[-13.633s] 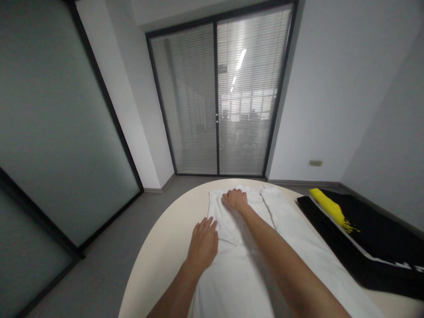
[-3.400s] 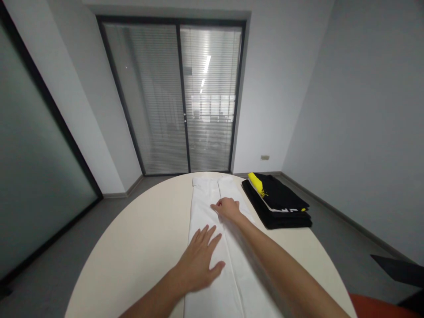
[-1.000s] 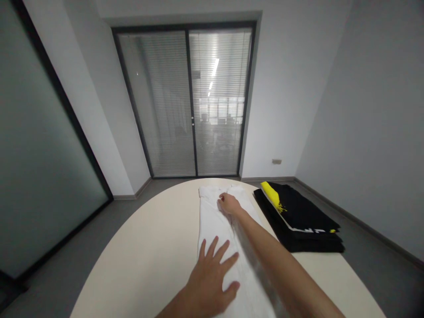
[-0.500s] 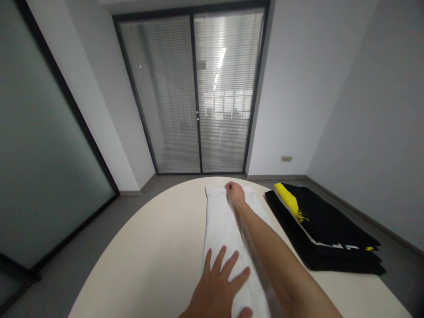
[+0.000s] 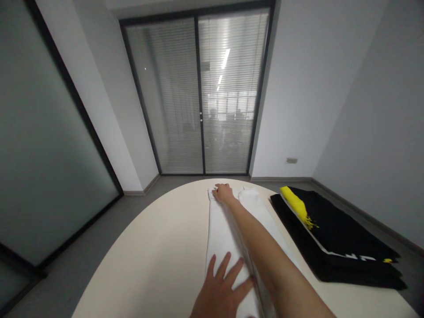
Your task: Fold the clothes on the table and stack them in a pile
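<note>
A white folded garment (image 5: 218, 234) lies in a long strip on the round table, running away from me. My left hand (image 5: 223, 287) rests flat on its near part, fingers spread. At the far end, near the garment's left corner, my right hand (image 5: 223, 193) lies on the cloth with its fingers stretched out to the left. My right forearm crosses over the garment and hides part of its right side. Another flap of the white cloth (image 5: 253, 201) shows to the right of that hand.
Folded black clothes (image 5: 334, 225) with a yellow and white print are stacked on the table's right side. The pale round table (image 5: 159, 247) has its curved edge at the far side. Beyond stand glass doors with blinds (image 5: 228, 132).
My right hand has moved left along the garment's far end, and its fingers have gone from curled to stretched out. My left hand stays flat on the cloth. The view has shifted slightly.
</note>
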### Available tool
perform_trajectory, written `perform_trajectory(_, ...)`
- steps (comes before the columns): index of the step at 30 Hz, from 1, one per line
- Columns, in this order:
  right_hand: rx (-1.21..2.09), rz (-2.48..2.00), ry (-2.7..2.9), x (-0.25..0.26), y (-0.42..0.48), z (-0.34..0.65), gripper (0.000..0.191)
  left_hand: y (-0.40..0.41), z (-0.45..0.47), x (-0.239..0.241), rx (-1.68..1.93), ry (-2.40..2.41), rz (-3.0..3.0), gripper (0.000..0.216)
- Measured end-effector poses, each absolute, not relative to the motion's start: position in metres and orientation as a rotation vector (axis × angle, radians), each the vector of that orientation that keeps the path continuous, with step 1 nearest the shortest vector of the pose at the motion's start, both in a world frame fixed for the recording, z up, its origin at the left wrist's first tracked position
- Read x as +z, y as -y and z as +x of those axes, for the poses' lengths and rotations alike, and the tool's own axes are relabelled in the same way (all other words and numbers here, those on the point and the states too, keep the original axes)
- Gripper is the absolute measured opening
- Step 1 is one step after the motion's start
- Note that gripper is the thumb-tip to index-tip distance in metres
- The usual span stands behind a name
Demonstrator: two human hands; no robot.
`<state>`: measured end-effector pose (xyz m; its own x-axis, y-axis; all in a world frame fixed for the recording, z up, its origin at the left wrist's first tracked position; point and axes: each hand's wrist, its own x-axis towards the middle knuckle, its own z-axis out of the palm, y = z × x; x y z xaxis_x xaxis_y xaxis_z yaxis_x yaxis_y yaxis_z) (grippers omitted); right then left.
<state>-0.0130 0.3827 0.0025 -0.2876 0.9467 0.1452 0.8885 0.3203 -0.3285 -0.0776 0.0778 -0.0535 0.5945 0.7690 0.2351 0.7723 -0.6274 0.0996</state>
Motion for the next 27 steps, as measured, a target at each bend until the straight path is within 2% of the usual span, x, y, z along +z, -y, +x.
perform_trajectory(6, 0.301, -1.739, 2.246, -0.009, -0.387, -0.017, 0.039, -0.080, -0.076, -0.065, -0.465, 1.336, -2.687, 0.070)
perform_trajectory(10, 0.307, -1.771, 2.183, -0.013, -0.387, -0.016, 0.033, -0.079, -0.075, -0.069, -0.487, 1.703, -2.573, 0.079)
perform_trajectory(14, 0.296, -1.865, 2.087, -0.009, -0.391, -0.013, 0.049, -0.077, -0.074, -0.064, -0.428, 1.873, -2.638, 0.085)
perform_trajectory(17, 0.295, -1.845, 2.135, -0.007, -0.392, -0.013, 0.047, -0.076, -0.073, -0.055, -0.399, 1.922, -2.703, 0.084)
perform_trajectory(23, 0.329, -1.528, 2.506, -0.009, -0.381, -0.020, 0.043, -0.073, -0.071, -0.043, -0.359, 2.001, -2.768, 0.084)
perform_trajectory(27, 0.336, -1.561, 2.592, -0.015, -0.374, -0.026, 0.055, -0.072, -0.073, -0.043, -0.416, 1.991, -2.786, 0.083)
